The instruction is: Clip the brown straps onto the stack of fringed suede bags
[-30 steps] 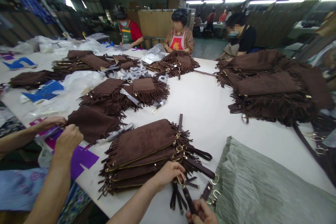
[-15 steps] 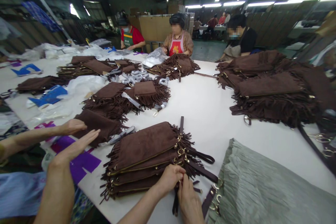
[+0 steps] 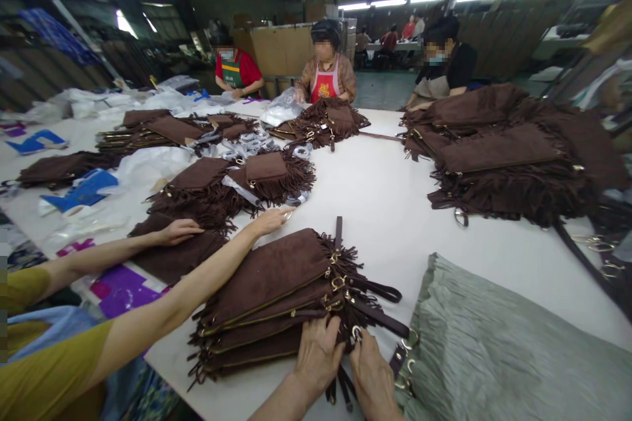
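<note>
A stack of dark brown fringed bags (image 3: 276, 270) with gold zips lies right in front of me, wrist straps (image 3: 378, 319) hanging off its right side. At the near right corner of the stack, my left hand (image 3: 316, 348) is closed on the edge of one bag. Beside it, my right hand (image 3: 372, 368) pinches a gold clasp (image 3: 356, 332) of a wrist strap. The two hands are close together but apart. Exactly what lies under my left fingers is partly hidden. Strap ends dangle below, between my hands.
A grey-green crinkled sheet (image 3: 503, 342) covers the near right, with loose straps and clasps at its edge. Brown bag piles (image 3: 503, 151) stand farther off. At left, a co-worker's arms (image 3: 197, 283) reach across the table. Three people are at the far side.
My hands have drawn slightly apart, and a gold clasp now shows at my right fingers. The co-worker's near arm has stretched forward past my stack; the other hand now rests on a bag.
</note>
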Tool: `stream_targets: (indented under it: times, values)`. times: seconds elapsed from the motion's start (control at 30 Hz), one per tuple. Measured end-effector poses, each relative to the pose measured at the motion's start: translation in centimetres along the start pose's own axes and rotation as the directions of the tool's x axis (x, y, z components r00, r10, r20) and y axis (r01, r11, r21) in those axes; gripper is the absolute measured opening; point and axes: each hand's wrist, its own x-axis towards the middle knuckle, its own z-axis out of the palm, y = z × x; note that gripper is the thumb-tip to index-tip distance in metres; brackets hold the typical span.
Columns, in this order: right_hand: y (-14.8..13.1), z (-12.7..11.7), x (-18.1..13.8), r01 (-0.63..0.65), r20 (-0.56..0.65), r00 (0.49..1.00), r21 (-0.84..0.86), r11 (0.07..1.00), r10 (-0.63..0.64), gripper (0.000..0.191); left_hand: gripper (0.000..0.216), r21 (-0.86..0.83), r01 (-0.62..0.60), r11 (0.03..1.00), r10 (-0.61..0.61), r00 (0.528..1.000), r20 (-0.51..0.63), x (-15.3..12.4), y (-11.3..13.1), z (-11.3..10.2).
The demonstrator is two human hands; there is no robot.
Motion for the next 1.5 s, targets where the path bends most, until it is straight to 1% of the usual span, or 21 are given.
stream_targets:
  times: [0.1,0.2,0.3,0.43,0.53,0.57,0.63,0.73,0.8,0.87,0.97,1.03,1.13,1.23,1.33,1.4,1.43,1.5]
  values:
    - [-0.8,0.1,0.3,0.021,-0.023,1.000,-0.031,0.999,-0.022,0.025,0.023,0.034,0.021,0.999,-0.022,0.999,0.037,0.5,-0.2,0.5]
    - [-1.3,-0.1,1.0,0.005,0.039,0.999,-0.013,1.000,-0.005,0.025,0.020,0.010,0.082,0.997,-0.083,0.994,0.076,1.0,0.0,0.3]
    - [-1.2,0.0,1.5,-0.008,0.078,0.997,0.012,1.000,0.007,0.025,0.021,-0.062,0.161,0.985,-0.159,0.986,0.045,1.3,0.6,-0.1]
    - [-0.7,0.3,1.3,-0.001,0.054,0.999,0.001,1.000,0.001,0.024,0.025,-0.179,0.268,0.946,-0.274,0.962,-0.009,1.6,1.6,0.1]
    - [-0.7,0.4,1.0,0.001,0.052,0.999,-0.003,1.000,-0.001,0.022,0.025,-0.205,0.309,0.929,-0.327,0.943,-0.061,1.6,1.8,0.7]
    - [-0.8,0.3,0.9,-0.003,0.060,0.998,0.001,1.000,0.003,0.020,0.024,-0.216,0.296,0.931,-0.318,0.945,-0.077,1.5,1.7,0.9]
    - [-1.0,0.3,0.9,-0.018,0.082,0.996,0.009,1.000,0.017,0.019,0.023,-0.246,0.230,0.942,-0.264,0.958,-0.112,1.3,1.3,1.3]
    - [-1.1,0.3,0.9,-0.029,0.097,0.995,0.021,0.999,0.027,0.020,0.028,-0.287,0.066,0.956,-0.120,0.977,-0.176,1.0,0.7,2.0]
    - [-0.9,0.4,1.0,-0.021,0.080,0.997,0.026,0.999,0.019,0.020,0.033,-0.301,-0.052,0.952,-0.016,0.976,-0.219,0.8,0.4,2.5]
    - [-0.5,0.5,1.0,0.000,0.040,0.999,0.018,1.000,0.000,0.020,0.037,-0.256,-0.139,0.957,0.066,0.959,-0.274,0.7,0.1,2.9]
    - [-0.1,0.5,1.1,0.055,-0.038,0.998,-0.004,0.998,-0.055,0.021,0.038,-0.067,-0.194,0.979,0.161,0.928,-0.337,0.6,-0.1,3.2]
    - [0.0,0.4,1.3,0.098,-0.067,0.993,-0.017,0.995,-0.099,0.022,0.035,0.032,-0.206,0.978,0.204,0.915,-0.348,0.6,-0.2,3.2]
    - [0.1,0.3,1.8,0.160,-0.094,0.982,-0.047,0.986,-0.164,0.023,0.027,0.102,-0.183,0.978,0.208,0.899,-0.385,0.6,-0.3,3.0]
    - [0.3,0.2,2.5,0.233,-0.112,0.964,-0.065,0.970,-0.239,0.025,0.022,0.118,-0.180,0.977,0.213,0.884,-0.416,0.7,-0.3,3.1]
    - [0.6,0.0,3.0,0.298,-0.078,0.951,-0.034,0.954,-0.299,0.029,0.022,0.114,-0.172,0.979,0.205,0.873,-0.443,0.8,-0.4,3.4]
    - [0.7,-0.2,3.3,0.330,-0.048,0.943,-0.004,0.944,-0.330,0.031,0.023,0.119,-0.133,0.984,0.173,0.878,-0.447,0.8,-0.5,3.7]
    - [0.8,-0.3,3.4,0.346,-0.036,0.938,0.005,0.938,-0.346,0.032,0.023,0.116,-0.108,0.987,0.148,0.888,-0.435,0.8,-0.6,3.8]
    - [0.9,-0.3,3.5,0.378,-0.020,0.926,0.006,0.926,-0.377,0.033,0.023,0.087,-0.048,0.995,0.077,0.928,-0.365,0.9,-0.5,3.6]
